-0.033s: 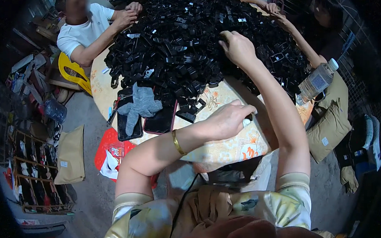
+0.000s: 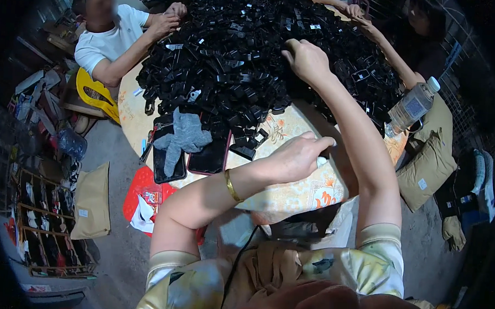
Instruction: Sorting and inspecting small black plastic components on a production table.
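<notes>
A big heap of small black plastic pieces, some of them like buckles, covers much of the round table. My right hand reaches over the heap's right part, fingers bent and apart, with nothing visible in them. Closer to me, above the bare near part of the tabletop, my left hand is closed with thumb and forefinger toward the right. A small dark piece shows between those fingers, though most of it is hidden. Something white covers a fingertip there. A gold bracelet circles my left wrist.
A grey glove lies across two phones at the table's near left edge. At the right edge stands a water bottle. Two other people work at the heap's far left and far right. A red stool is below the table.
My right hand has shifted very slightly left over the heap. The thumb and forefinger of my left hand have moved a little, and the dark piece shows less.
</notes>
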